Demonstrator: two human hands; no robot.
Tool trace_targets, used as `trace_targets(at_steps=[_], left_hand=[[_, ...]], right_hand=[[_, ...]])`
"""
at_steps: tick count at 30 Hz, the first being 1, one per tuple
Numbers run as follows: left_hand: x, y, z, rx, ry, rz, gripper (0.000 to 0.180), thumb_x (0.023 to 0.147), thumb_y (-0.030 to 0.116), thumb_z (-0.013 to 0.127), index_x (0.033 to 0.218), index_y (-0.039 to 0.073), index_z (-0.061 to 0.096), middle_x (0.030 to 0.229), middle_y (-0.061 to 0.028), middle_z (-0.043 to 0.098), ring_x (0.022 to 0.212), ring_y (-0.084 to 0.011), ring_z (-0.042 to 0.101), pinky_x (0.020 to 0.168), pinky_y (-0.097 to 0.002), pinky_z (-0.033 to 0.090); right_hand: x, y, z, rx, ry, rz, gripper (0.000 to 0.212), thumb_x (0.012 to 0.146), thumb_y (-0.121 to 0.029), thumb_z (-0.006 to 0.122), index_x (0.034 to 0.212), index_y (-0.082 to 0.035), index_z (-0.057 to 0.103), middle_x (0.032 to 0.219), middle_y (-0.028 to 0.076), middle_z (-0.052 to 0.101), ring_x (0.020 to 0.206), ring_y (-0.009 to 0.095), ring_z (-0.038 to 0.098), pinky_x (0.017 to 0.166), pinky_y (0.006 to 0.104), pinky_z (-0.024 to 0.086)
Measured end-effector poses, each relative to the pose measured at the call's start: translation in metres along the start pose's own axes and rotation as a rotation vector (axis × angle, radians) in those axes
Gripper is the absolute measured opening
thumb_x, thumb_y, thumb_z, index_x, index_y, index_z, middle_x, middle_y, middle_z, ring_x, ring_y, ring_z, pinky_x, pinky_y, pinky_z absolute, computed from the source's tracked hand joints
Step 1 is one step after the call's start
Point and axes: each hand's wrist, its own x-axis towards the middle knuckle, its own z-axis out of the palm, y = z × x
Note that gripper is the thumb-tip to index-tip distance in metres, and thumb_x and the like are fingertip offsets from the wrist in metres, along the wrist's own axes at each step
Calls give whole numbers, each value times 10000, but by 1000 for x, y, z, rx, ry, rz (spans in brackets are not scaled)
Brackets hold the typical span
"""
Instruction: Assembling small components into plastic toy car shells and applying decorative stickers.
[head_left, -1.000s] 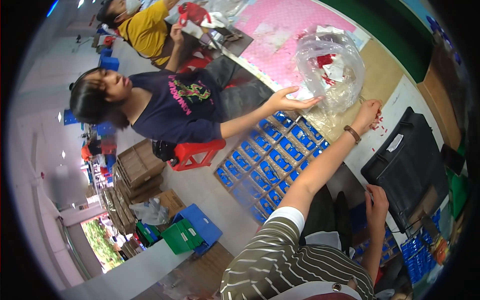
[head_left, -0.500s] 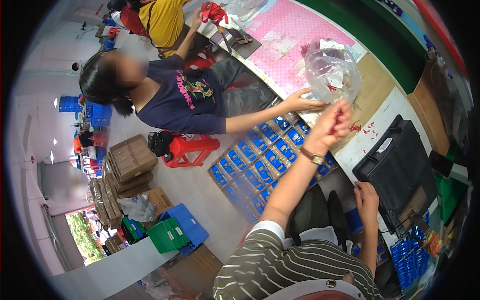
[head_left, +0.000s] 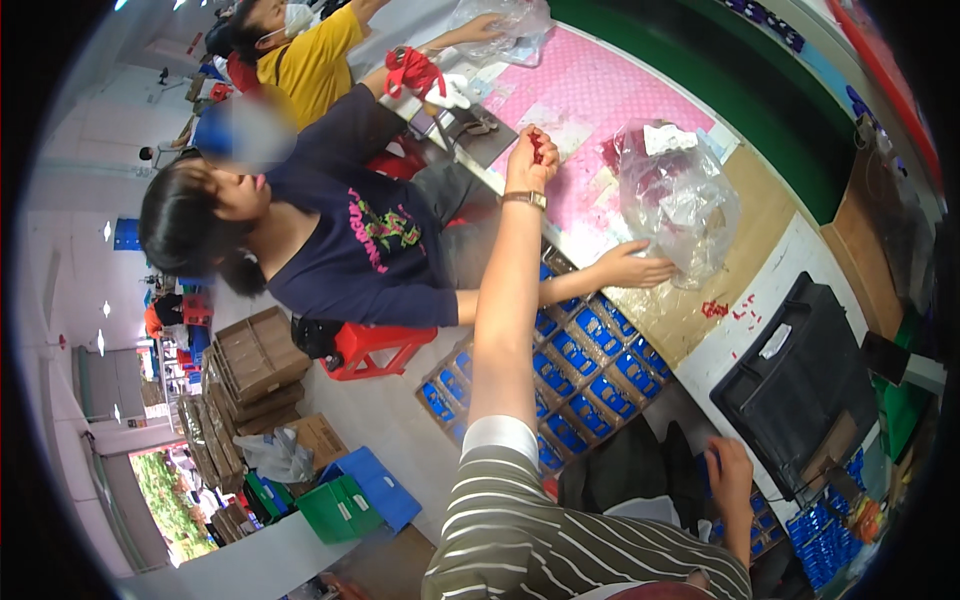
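My left hand reaches far out over the pink mat, its fingers curled around small red pieces. A watch sits on that wrist. My right hand is low by the table edge, near the black plastic case, fingers bent and apart with nothing seen in them. A clear plastic bag with papers and some red pieces lies on the table. Beside it rests the hand of a co-worker in a dark blue shirt. Loose red pieces are scattered near the bag.
Below the table edge stands a tray of blue car-shaped pieces. Another person, in yellow, touches a second clear bag. A red stool, green and blue bins and stacked cartons stand at left.
My left hand has swung left and farther out, from beside the clear bag to over the pink mat, still closed on the red pieces. The co-worker's hand now shows beside the bag.
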Motion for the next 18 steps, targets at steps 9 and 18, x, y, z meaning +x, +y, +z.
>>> trace_targets(at_steps=[9, 18], left_hand=[[129, 36, -2, 147, 285, 416, 210, 874, 184, 445, 675, 119, 427, 542, -8, 400, 394, -103, 332, 335, -228, 208], [161, 14, 6, 1190, 717, 1054, 262, 812, 198, 506, 739, -33, 603, 735, -173, 642, 627, -256, 616, 537, -397, 476]], right_hand=[[-36, 31, 25, -36, -34, 274, 206, 725, 0, 624, 929, -15, 597, 814, 137, 600, 769, 315, 586, 674, 387, 460], [-30, 40, 25, -80, -2, 403, 221, 711, 27, 628, 926, -12, 598, 796, 140, 588, 711, 299, 588, 636, 376, 460]])
